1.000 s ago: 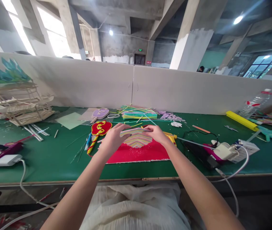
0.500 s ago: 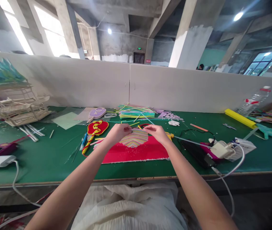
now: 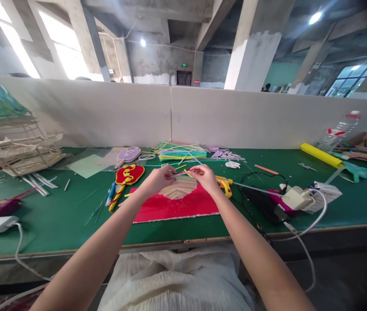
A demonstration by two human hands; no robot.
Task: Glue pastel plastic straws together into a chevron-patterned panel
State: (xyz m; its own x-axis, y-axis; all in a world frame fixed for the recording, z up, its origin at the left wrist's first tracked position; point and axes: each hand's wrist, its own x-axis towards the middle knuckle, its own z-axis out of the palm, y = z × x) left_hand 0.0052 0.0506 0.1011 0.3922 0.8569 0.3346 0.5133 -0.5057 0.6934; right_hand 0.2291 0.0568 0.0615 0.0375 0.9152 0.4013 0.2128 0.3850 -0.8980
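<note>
So, the striped piece (image 3: 178,190) is lying on the red board (image 3: 173,210), and the left hand (image 3: 159,178) and right hand (image 3: 205,178) are pinching a thin strip (image 3: 179,174) at its far side. I'm thinking uneven pulling could bend that strip. Yellow glue gun (image 3: 226,188) is crowding the right hand; the green table (image 3: 104,235) is leaving bare room toward its near edge.

A pale partition (image 3: 121,112) is stretching from nine o'clock to three behind the green tabletop (image 3: 54,220). Windows (image 3: 70,54) are glaring at ten, lamps (image 3: 143,42) are shining at eleven and two, a pillar (image 3: 251,56) is standing at one, a sign (image 3: 184,65) is glowing above a door (image 3: 184,78) at twelve, floor (image 3: 339,268) is showing at four.
</note>
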